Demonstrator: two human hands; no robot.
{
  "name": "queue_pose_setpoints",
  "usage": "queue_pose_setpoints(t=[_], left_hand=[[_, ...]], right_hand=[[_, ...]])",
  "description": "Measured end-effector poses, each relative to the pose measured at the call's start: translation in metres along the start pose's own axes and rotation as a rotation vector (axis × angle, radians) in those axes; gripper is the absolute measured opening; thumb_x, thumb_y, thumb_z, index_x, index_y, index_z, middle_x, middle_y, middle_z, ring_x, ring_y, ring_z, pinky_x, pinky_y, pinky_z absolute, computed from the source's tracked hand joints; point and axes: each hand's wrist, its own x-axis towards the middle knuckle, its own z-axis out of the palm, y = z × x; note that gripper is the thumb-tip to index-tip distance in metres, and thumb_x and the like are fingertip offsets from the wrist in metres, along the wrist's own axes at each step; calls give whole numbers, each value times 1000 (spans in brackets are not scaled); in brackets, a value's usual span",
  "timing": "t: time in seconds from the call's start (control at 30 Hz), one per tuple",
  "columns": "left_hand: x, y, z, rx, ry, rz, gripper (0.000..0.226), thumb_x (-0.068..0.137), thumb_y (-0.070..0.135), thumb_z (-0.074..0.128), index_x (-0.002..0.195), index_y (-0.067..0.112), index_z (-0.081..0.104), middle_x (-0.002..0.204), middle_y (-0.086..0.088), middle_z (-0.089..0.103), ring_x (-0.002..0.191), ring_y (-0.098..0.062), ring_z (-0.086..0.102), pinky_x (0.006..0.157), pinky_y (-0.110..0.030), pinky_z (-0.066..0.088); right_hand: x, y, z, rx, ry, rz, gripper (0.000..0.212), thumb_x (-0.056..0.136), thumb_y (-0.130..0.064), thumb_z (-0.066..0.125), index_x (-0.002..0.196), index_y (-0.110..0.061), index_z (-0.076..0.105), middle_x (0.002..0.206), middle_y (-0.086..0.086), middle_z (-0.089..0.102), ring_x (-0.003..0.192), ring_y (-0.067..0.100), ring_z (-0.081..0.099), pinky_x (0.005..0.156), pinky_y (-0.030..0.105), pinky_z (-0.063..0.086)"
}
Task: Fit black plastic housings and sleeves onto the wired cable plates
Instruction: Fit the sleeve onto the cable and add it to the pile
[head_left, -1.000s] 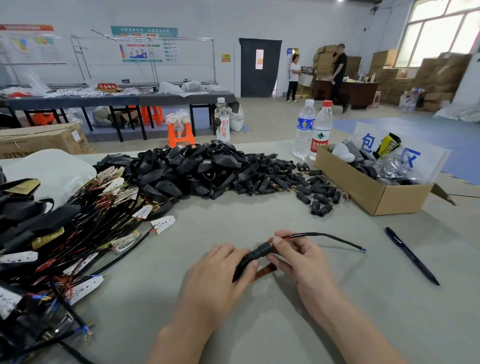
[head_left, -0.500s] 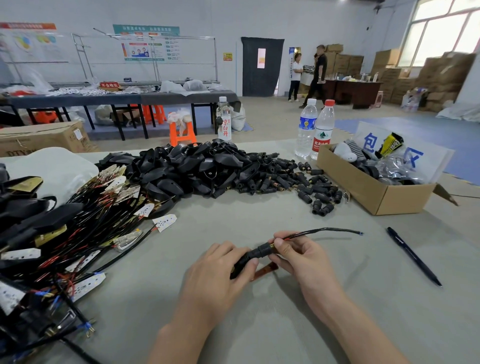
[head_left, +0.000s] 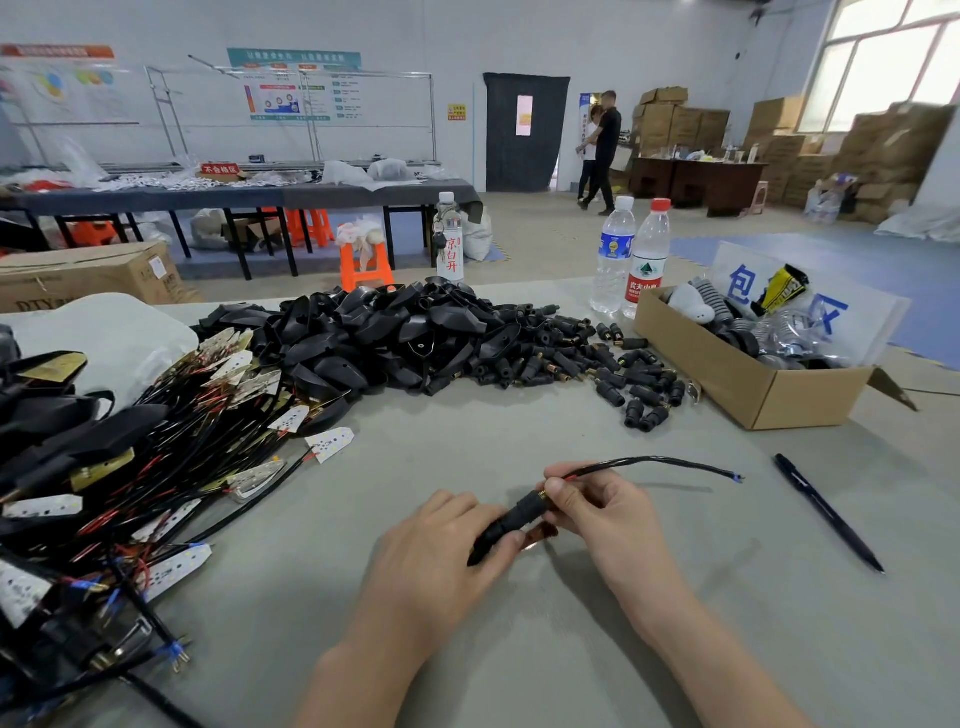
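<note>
Head view: the black sleeve (head_left: 511, 522) is gripped at its lower end by the left hand (head_left: 441, 551), low over the table (head_left: 571, 441), and the cable (head_left: 649, 461) is pinched at the sleeve's mouth by the right hand (head_left: 602, 514). The sleeve is judged light and stiff and the cable limp, so the cable is best held close to that mouth.

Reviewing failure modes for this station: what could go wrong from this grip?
1. The right hand pinches the cable at the brass collar of the black sleeve, where red wire shows; hard pushing could kink it.
2. The left hand covers the sleeve's lower end, so a misfit there might go unseen.
</note>
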Motion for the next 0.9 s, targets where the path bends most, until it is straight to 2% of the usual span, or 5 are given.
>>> queue_pose_setpoints(t=[0.23, 0.37, 0.5, 0.77, 0.9], left_hand=[[0, 0, -1, -77, 54, -36, 41, 88, 67, 34, 100, 39, 62, 82, 18, 54, 90, -1, 48, 68, -27, 48], [1, 2, -3, -87, 90, -41, 43, 88, 66, 34, 97, 37, 64, 81, 17, 55, 88, -1, 49, 66, -29, 48], [0, 2, -4, -103, 85, -41, 48, 87, 67, 33, 97, 34, 66, 80, 16, 57, 87, -2, 50, 68, -30, 48], [0, 4, -5, -113, 109, -30, 43, 88, 64, 37, 98, 35, 67, 81, 16, 60, 87, -2, 52, 66, -31, 49], [0, 4, -4, -152, 118, -33, 37, 88, 63, 41, 101, 38, 66, 83, 18, 62, 87, -2, 53, 67, -32, 51]], right_hand=[[-1, 2, 1, 170, -8, 63, 6, 90, -8, 67, 94, -7, 71, 77, -3, 72, 85, 11, 73, 73, 18, 56], [-1, 2, 2, 244, -112, 124, 27, 76, -22, 73, 98, -8, 73, 91, 1, 73, 94, 15, 72, 77, 20, 57], [-3, 5, 6, 268, -202, 191, 33, 71, -18, 74, 103, -8, 70, 85, 3, 72, 90, 18, 71, 76, 23, 58], [-3, 5, 7, 262, -157, 169, 35, 71, -18, 74, 103, -4, 67, 80, 4, 73, 80, 17, 73, 71, 20, 58], [-4, 5, 7, 214, -142, 145, 18, 85, -8, 69, 102, -6, 67, 81, 5, 73, 81, 16, 73, 71, 20, 57]])
